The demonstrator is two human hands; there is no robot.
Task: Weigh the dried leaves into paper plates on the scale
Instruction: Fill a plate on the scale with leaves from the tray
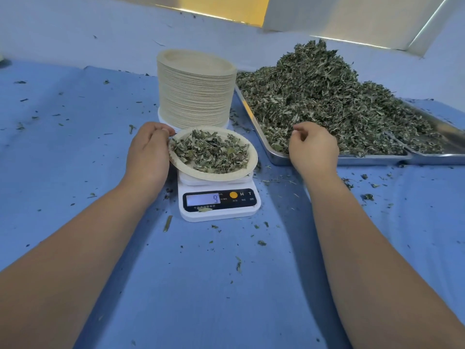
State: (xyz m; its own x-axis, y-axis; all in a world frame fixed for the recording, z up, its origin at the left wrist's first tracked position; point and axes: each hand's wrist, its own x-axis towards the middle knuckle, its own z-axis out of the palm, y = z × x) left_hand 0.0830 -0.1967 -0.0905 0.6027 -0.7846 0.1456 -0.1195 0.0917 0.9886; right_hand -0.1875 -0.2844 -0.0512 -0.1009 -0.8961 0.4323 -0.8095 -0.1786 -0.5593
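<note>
One scale (219,202) was seen on a blue cloth (201,285), and one paper plate (251,157) was set on its platform, filled with a shallow layer of dried leaves (211,152). On the display (203,199) a single digit, "9", was shown. Beside it one orange button (233,195) and the letters "M" and "T" were printed. The small characters beneath them could not be read.

Just behind the scale, one tall stack of plates (196,96) was stood. Its plates were too many and too tightly packed to be counted. To the right, two metal trays were laid side by side: the nearer tray (352,160) was heaped with one large pile of leaves (327,96), and only a corner of the second tray (448,137) was in view.

Two hands were shown. The plate's left rim was pinched by the curled fingers of the left hand (148,149). The right hand (313,149) was held over the near edge of the heaped tray with its fingers curled. Whether anything was held in them could not be told. Loose leaf scraps were scattered across the cloth.
</note>
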